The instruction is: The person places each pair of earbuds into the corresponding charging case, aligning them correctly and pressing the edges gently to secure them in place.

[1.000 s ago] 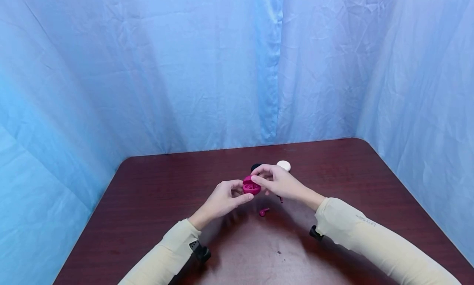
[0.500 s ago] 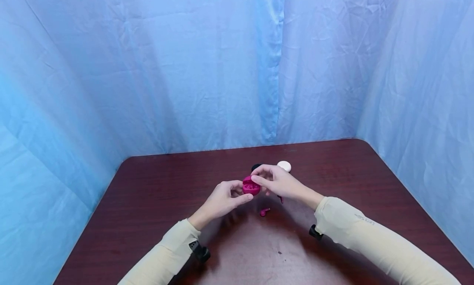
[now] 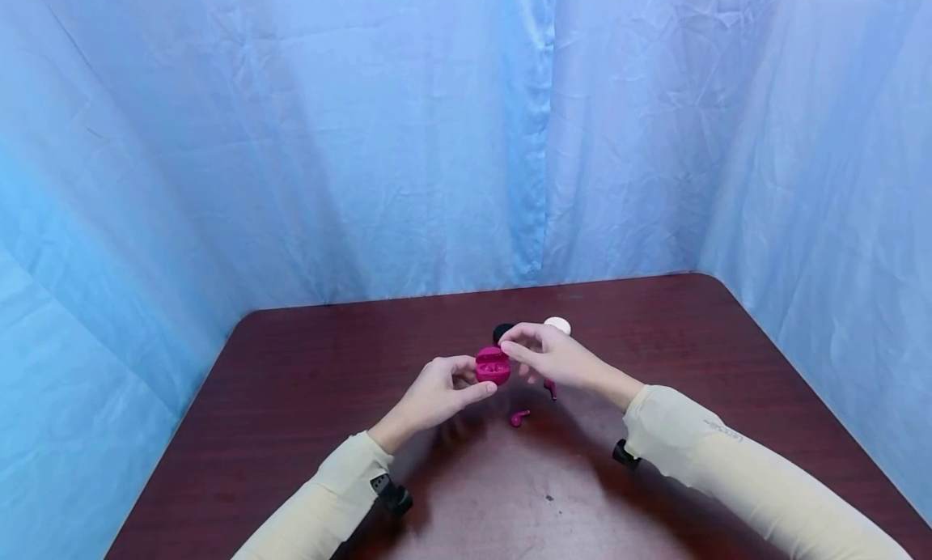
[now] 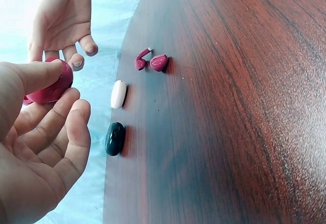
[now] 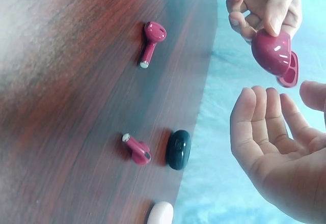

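Note:
A magenta earbud charging case (image 3: 493, 372) with its lid up is held above the table in my left hand (image 3: 434, 392), between thumb and fingers. Just right of the lid is my right hand (image 3: 564, 358). In the right wrist view, the right hand's fingers (image 5: 247, 107) are loosely bent, with a gap between them and the case (image 5: 271, 51). Two magenta earbuds lie apart on the tabletop: one earbud (image 3: 518, 418) nearer me, the other earbud (image 3: 551, 390) below the right hand. The case's inside is too small to make out fully.
Behind the hands, a black rounded case (image 3: 502, 332) and a white rounded case (image 3: 558, 325) rest on the dark red wooden table (image 3: 328, 366). Light blue curtains (image 3: 422, 139) surround the table's far and side edges.
My right hand has come off the case lid and shifted slightly right, so more of the lid and of the farther earbud shows. The left hand is nearly still.

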Demonstrator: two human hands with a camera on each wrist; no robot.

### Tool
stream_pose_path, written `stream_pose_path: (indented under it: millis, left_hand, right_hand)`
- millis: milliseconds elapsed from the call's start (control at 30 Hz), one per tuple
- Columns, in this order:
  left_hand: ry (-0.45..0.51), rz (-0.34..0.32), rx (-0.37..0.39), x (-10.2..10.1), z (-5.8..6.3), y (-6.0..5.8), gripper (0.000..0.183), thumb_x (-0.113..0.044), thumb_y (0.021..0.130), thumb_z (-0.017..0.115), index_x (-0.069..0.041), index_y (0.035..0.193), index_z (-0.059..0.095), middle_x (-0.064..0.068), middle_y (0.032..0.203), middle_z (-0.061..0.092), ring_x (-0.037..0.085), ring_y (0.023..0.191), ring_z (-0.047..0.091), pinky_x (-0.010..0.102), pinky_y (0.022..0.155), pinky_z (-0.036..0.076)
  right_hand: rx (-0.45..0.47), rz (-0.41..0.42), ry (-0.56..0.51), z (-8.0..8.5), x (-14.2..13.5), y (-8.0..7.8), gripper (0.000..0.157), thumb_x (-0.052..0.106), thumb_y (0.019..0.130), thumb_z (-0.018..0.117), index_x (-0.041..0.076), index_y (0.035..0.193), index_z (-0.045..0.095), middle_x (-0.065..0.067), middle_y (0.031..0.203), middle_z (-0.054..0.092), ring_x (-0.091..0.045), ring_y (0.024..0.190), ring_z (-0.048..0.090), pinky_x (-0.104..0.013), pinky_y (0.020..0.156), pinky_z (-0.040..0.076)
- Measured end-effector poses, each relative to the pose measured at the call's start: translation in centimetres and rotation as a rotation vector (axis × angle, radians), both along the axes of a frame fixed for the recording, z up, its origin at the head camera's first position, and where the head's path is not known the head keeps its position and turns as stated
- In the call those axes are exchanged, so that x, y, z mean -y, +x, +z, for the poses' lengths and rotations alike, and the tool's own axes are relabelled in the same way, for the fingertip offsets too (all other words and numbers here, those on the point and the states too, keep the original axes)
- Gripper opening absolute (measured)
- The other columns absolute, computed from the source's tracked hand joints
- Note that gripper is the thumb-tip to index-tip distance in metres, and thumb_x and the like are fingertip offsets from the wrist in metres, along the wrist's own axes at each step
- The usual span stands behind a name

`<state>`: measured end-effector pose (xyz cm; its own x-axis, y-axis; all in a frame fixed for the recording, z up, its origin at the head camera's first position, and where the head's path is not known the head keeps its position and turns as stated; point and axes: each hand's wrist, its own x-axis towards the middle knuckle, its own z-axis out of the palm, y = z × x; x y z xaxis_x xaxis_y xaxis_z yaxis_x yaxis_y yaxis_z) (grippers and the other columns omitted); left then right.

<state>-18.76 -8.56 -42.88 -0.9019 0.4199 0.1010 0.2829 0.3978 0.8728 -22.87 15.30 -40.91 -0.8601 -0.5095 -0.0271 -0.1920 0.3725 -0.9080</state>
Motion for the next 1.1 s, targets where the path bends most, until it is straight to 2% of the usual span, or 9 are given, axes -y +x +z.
stream_pose_path:
  millis: [100,233,333,500,567,633,767,933,1100]
  left_hand:
    - [0.001,0.001,0.003,0.1,-0.1,0.0,0.029,-0.029,0.091,0.078,-0.007,0.110,0.073,-0.002,0.088,0.072,0.016,0.072,0.066,0.028,0.066,0.057]
    - [0.008,-0.004,0.009,0.1,-0.2,0.0,0.029,-0.028,0.091,0.078,-0.007,0.110,0.073,0.000,0.087,0.072,0.027,0.076,0.068,0.027,0.066,0.056]
    - [0.004,-0.005,0.010,0.1,-0.3,0.0,0.028,-0.028,0.091,0.078,-0.007,0.109,0.073,0.000,0.086,0.071,0.027,0.075,0.068,0.026,0.066,0.055]
    - [-0.019,0.000,0.007,0.1,-0.4,0.0,0.028,-0.029,0.091,0.078,-0.008,0.108,0.073,-0.002,0.085,0.071,0.015,0.072,0.065,0.026,0.066,0.054]
    - [-0.026,0.003,0.008,0.1,-0.4,0.0,0.027,-0.029,0.091,0.078,-0.009,0.108,0.073,-0.002,0.085,0.070,0.015,0.072,0.064,0.026,0.066,0.054]
    - [-0.030,0.002,0.011,0.2,-0.4,0.0,0.027,-0.030,0.092,0.078,-0.009,0.108,0.073,-0.002,0.085,0.070,0.015,0.072,0.064,0.027,0.066,0.054]
    - [-0.039,0.002,0.013,0.2,-0.5,0.0,0.026,-0.030,0.092,0.077,-0.011,0.108,0.073,-0.003,0.085,0.070,0.014,0.071,0.064,0.027,0.066,0.054]
    - [-0.035,0.004,0.013,0.2,-0.6,0.1,0.026,-0.030,0.092,0.077,-0.010,0.108,0.073,-0.003,0.085,0.070,0.014,0.071,0.064,0.027,0.066,0.053]
    - [-0.024,-0.001,0.010,0.2,-0.7,0.1,0.026,-0.030,0.092,0.077,-0.009,0.107,0.073,-0.002,0.085,0.070,0.024,0.074,0.066,0.026,0.065,0.052]
  right_hand:
    - [-0.008,0.003,0.012,0.0,-0.4,-0.1,0.036,0.036,0.101,0.064,0.008,0.123,0.064,-0.015,0.092,0.067,-0.046,0.085,0.064,-0.056,0.072,0.058]
    - [-0.048,0.019,0.036,-0.1,-1.0,-0.1,0.033,0.029,0.102,0.064,0.004,0.124,0.064,-0.009,0.095,0.067,-0.040,0.080,0.064,-0.054,0.070,0.058]
    - [-0.102,0.044,0.068,-0.3,-1.5,-0.3,0.030,0.024,0.102,0.064,0.002,0.123,0.064,-0.009,0.095,0.066,-0.037,0.074,0.063,-0.052,0.068,0.057]
    - [-0.294,0.098,0.214,-0.7,-2.6,-0.8,0.029,0.022,0.100,0.067,0.003,0.122,0.066,-0.002,0.103,0.069,-0.023,0.085,0.064,-0.041,0.078,0.056]
    - [-0.372,0.127,0.292,-0.8,-3.0,-1.0,0.029,0.021,0.099,0.068,0.003,0.121,0.068,-0.002,0.109,0.070,-0.018,0.095,0.064,-0.041,0.087,0.054]
    - [-0.416,0.160,0.353,-0.9,-3.3,-1.2,0.029,0.020,0.098,0.070,0.003,0.121,0.068,-0.006,0.113,0.070,-0.021,0.103,0.065,-0.045,0.092,0.053]
    - [-0.442,0.198,0.445,-1.1,-3.6,-1.5,0.031,0.018,0.094,0.074,0.003,0.121,0.069,-0.009,0.116,0.070,-0.026,0.109,0.065,-0.049,0.096,0.051]
    - [-0.437,0.213,0.526,-1.2,-3.8,-1.8,0.034,0.016,0.091,0.077,0.004,0.122,0.069,-0.006,0.116,0.070,-0.023,0.104,0.066,-0.048,0.092,0.053]
    - [-0.448,0.236,0.609,-1.2,-3.9,-1.7,0.036,0.011,0.088,0.079,0.005,0.122,0.070,-0.004,0.117,0.070,-0.023,0.107,0.065,-0.048,0.093,0.053]
